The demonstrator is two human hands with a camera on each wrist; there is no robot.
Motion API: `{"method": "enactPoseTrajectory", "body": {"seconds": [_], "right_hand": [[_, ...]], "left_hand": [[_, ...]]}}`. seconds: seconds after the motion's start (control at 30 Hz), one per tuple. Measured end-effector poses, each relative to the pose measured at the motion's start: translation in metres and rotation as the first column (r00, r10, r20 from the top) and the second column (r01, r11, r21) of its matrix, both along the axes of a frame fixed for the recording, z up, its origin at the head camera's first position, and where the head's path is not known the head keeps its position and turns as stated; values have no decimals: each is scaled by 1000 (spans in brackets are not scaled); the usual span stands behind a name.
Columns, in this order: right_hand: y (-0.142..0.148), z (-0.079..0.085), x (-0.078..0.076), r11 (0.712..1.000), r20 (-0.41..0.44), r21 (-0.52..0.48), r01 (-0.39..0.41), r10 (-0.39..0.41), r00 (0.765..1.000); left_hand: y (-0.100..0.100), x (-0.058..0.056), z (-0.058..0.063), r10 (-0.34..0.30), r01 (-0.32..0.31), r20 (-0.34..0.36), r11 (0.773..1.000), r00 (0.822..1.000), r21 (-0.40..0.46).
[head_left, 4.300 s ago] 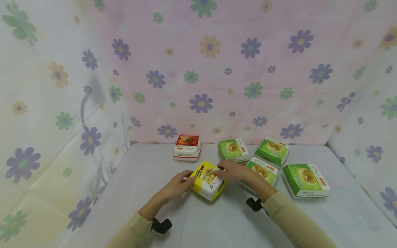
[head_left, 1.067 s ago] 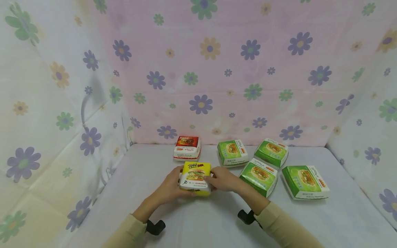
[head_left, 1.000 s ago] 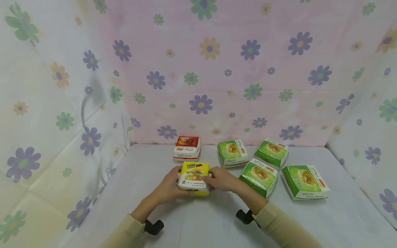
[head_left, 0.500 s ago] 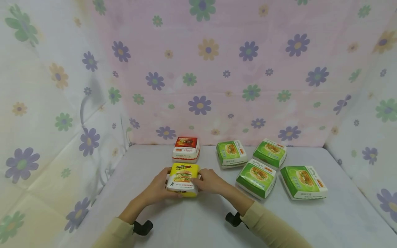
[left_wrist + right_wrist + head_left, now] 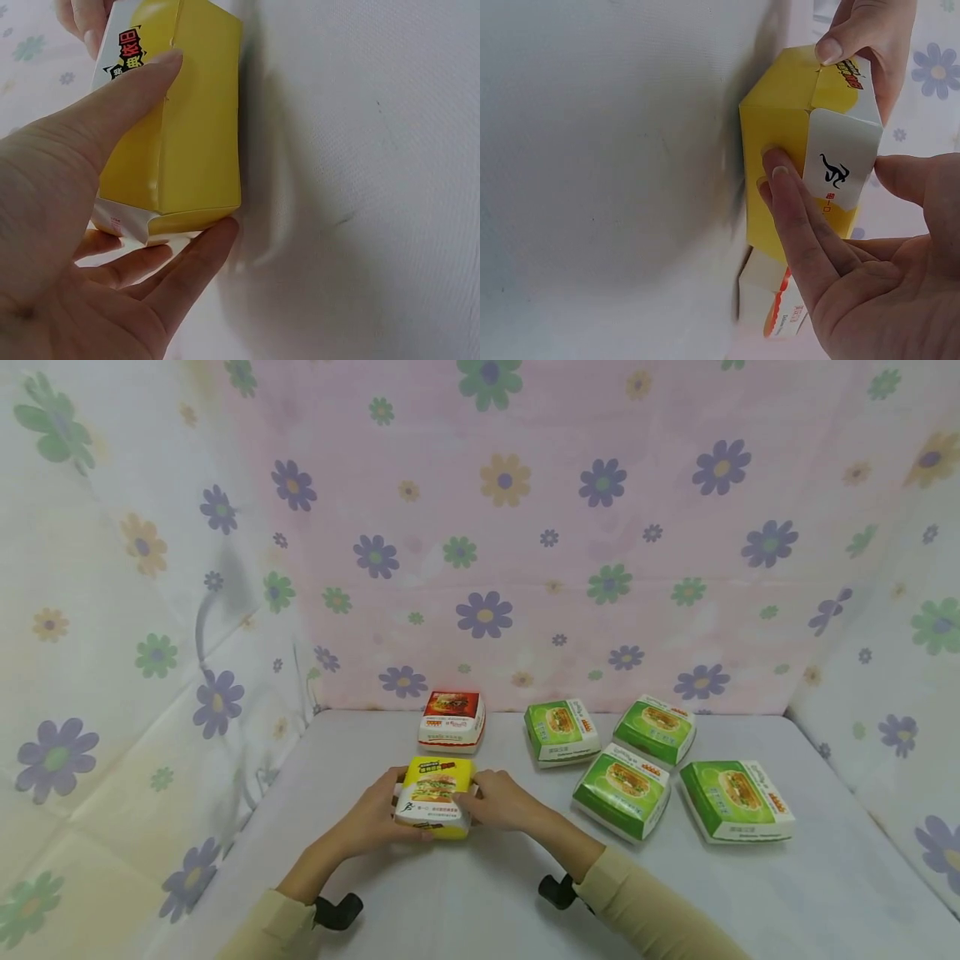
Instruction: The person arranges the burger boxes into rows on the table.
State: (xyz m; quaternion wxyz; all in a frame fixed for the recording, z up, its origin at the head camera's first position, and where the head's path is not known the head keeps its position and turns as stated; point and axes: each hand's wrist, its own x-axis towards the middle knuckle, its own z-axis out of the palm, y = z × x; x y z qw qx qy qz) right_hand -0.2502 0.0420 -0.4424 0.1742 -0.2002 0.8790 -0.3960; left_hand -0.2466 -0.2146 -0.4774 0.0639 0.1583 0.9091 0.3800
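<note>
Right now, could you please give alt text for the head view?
Left hand and right hand hold a yellow box at a white table. A red box lies behind the yellow one, four green boxes lie to the right, with flowered cloth beyond.

Pale tabletop (image 5: 480, 910), four green-and-white burger boxes (image 5: 622, 789) at right, red-and-white box (image 5: 452, 722) near back

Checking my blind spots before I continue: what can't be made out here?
Inside of the yellow box: all views, hidden by its closed walls.
Small print on its top: head view, too small to read.
Rest of the white-and-red box: right wrist view, covered by the yellow box and right hand.
Most of the right hand: left wrist view, cut off by the top edge.
</note>
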Motion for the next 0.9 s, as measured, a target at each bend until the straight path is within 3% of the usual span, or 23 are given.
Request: {"method": "enactPoseTrajectory", "body": {"seconds": [0.67,0.9], "right_hand": [[-5,-4,4,999,28,40,25,-26,999],[4,3,6,998,21,50,-23,22,1000]], "left_hand": [[-6,0,-4,-12,11,37,1000,999,6],[-8,5,1,-4,5,83,1000,997,-8]]}}
